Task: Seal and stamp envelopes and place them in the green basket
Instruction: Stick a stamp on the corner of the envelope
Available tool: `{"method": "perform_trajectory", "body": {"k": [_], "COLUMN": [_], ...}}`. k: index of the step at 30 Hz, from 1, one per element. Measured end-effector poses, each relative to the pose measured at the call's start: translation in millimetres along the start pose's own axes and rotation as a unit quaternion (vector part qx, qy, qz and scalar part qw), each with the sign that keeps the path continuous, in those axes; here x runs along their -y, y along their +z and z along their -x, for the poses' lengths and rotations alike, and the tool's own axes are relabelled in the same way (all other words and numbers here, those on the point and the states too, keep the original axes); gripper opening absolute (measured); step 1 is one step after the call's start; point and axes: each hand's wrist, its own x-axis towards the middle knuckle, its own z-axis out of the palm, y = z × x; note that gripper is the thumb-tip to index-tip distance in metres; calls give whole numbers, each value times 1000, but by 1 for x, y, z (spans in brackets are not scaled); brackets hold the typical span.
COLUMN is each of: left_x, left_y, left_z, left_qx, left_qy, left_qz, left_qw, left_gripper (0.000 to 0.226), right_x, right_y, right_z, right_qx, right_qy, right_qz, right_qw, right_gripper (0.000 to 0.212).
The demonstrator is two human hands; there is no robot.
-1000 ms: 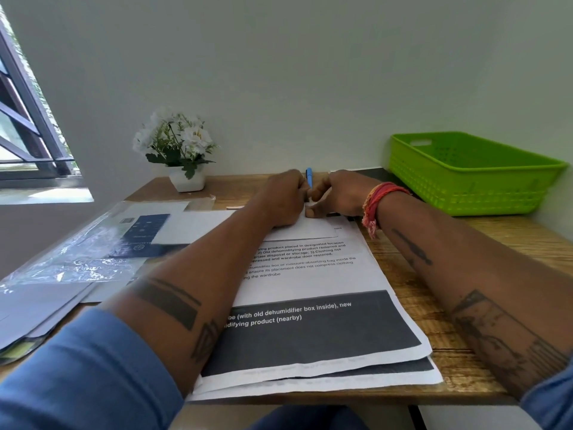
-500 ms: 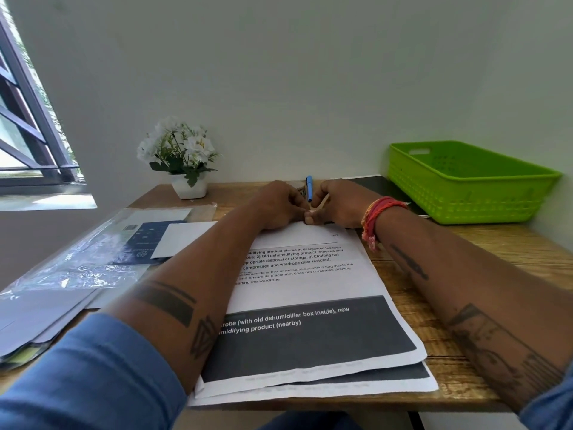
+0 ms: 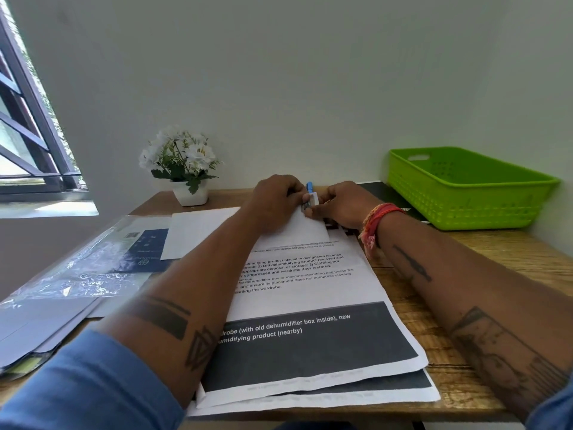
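Fingers (image 3: 305, 198) of both my hands pinch one small white piece above the envelope (image 3: 294, 228), which lies on printed sheets (image 3: 310, 290) mid-desk toward the back edge. Green basket (image 3: 465, 187) sits at the desk's back right corner.

My rough brown wooden table (image 3: 483, 377) carries matt white printed paper sheets (image 3: 310, 305), a glossy transparent plastic sleeve (image 3: 77, 274) and a smooth perforated green plastic basket (image 3: 465, 206). My red thread wristband (image 3: 376, 221) looks fibrous.

perhaps home office: paper-strewn desk (image 3: 496, 252)
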Motion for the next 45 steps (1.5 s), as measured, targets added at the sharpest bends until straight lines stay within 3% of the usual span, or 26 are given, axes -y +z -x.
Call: {"method": "perform_trajectory", "body": {"k": [4, 8, 13, 18, 26, 32, 37, 45], "left_x": [-4, -8, -18, -19, -21, -20, -20, -23], "left_y": [-6, -12, -13, -14, -13, -15, -14, -15], "left_z": [-2, -2, 0, 1, 3, 4, 3, 4], "left_qx": [-35, -39, -65, -69, -73, -84, -86, -104], "left_qy": [9, -6, 6, -7, -17, -20, -13, -5], "left_qz": [12, 5, -41, -37, -11, -28, -20, -37], "left_qw": [999, 999, 997, 997, 997, 996, 996, 994], "left_gripper": [18, 14, 14, 16, 12, 16, 15, 18], "right_x": [-2, -4, -6, -9, -6, -7, -7, -2], "right_y": [-6, -8, -11, -7, 4, 3, 1, -2], "right_z": [-1, -2, 0, 6, 2, 10, 9, 4], "right_qx": [16, 28, 65, 105, 74, 164, 116, 57], "right_qy": [32, 25, 18, 6, 3, 8, 28, 16], "right_qz": [-118, -211, -289, -366, -312, -386, -405, -330], "right_qw": [992, 977, 955, 925, 947, 908, 906, 942], "right_gripper": [36, 15, 11, 28, 29, 33, 24, 35]}}
